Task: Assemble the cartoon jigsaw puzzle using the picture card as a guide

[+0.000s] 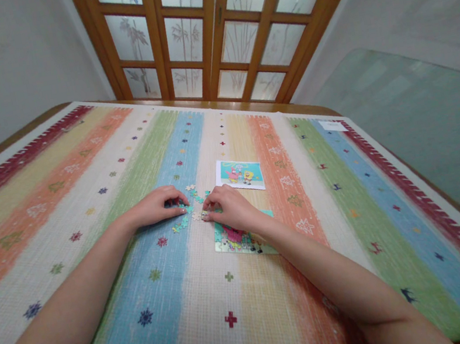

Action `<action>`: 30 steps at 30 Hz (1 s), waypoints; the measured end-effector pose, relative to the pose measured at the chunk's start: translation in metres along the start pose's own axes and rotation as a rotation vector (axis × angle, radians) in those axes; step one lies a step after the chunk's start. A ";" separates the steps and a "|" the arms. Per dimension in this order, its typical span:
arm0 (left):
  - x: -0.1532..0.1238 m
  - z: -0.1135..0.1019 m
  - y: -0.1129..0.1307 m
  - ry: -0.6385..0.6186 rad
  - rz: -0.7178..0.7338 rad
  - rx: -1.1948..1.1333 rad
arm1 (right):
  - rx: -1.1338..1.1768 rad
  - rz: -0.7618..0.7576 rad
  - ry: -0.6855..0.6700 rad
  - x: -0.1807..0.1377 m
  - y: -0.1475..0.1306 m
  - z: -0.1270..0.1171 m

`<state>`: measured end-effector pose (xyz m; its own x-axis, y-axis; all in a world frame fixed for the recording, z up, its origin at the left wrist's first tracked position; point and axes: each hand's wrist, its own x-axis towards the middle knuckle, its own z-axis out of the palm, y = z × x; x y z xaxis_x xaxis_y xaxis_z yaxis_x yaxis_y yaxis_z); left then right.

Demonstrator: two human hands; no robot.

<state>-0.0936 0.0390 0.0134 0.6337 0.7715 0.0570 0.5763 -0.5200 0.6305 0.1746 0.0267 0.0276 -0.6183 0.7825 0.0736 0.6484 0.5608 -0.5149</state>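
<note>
Several loose jigsaw puzzle pieces (182, 223), mostly teal and pale, lie in a small heap on the striped tablecloth. My left hand (158, 205) rests at the heap's left side, with curled fingers and thumb closed around a puzzle piece. From the right, my right hand (233, 208) pinches a puzzle piece at the heap's edge; its fingers partly hide that piece. Beneath my right hand and wrist lies a partly assembled puzzle (235, 241) with pink and teal parts, its right side covered by the wrist. Just beyond is a reference picture card (240, 175) showing cartoon figures.
The striped tablecloth (147, 305) covers a wooden-edged table. A small white paper (333, 126) lies near the far right corner. Behind the table stand wooden doors (202, 16) with glass panes, and a pale green panel (416, 115) leans at the right.
</note>
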 end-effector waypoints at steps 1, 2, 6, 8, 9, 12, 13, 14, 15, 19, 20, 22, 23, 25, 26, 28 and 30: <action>0.000 0.000 0.000 0.000 -0.001 0.001 | 0.017 0.007 0.004 0.002 0.000 0.000; 0.000 0.000 -0.001 0.001 -0.003 0.001 | 0.042 0.015 0.001 0.004 -0.001 0.000; 0.000 0.001 -0.001 0.004 -0.015 0.007 | 0.332 0.099 -0.144 0.007 -0.008 -0.005; 0.001 0.001 -0.001 0.007 -0.018 0.007 | 0.490 0.141 -0.188 0.005 -0.010 -0.012; 0.001 0.001 0.000 0.008 -0.017 0.006 | 0.533 0.152 -0.177 0.003 -0.010 -0.016; 0.001 0.001 0.001 0.013 -0.017 0.005 | 0.540 0.184 -0.118 -0.010 -0.005 -0.032; 0.001 0.001 0.001 0.018 -0.020 0.007 | 0.520 0.201 -0.116 -0.017 -0.001 -0.037; 0.002 0.002 0.001 0.024 -0.024 0.009 | 0.494 0.217 -0.119 -0.024 0.004 -0.042; 0.002 0.002 0.001 0.029 -0.029 0.011 | 0.466 0.230 -0.111 -0.031 0.009 -0.045; 0.004 0.005 0.000 0.037 -0.032 0.020 | 0.419 0.323 -0.074 -0.062 0.029 -0.050; 0.004 0.005 0.000 0.039 -0.031 0.022 | 0.415 0.339 -0.073 -0.069 0.032 -0.049; 0.005 0.005 0.000 0.044 -0.031 0.026 | 0.400 0.363 -0.063 -0.081 0.037 -0.047; 0.005 0.005 0.001 0.046 -0.031 0.028 | 0.393 0.365 -0.057 -0.085 0.038 -0.046; 0.005 0.005 0.001 0.049 -0.033 0.031 | 0.388 0.355 -0.055 -0.093 0.040 -0.042; 0.005 0.005 0.001 0.049 -0.035 0.033 | 0.388 0.350 -0.054 -0.096 0.040 -0.041; 0.005 0.005 0.001 0.043 -0.038 0.035 | 0.394 0.359 -0.048 -0.100 0.041 -0.037; 0.005 0.005 0.000 0.030 -0.043 0.034 | 0.405 0.391 -0.042 -0.102 0.041 -0.034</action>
<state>-0.0881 0.0408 0.0098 0.5929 0.8035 0.0540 0.6200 -0.4982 0.6062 0.2797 -0.0212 0.0278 -0.3889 0.8952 -0.2177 0.6155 0.0766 -0.7844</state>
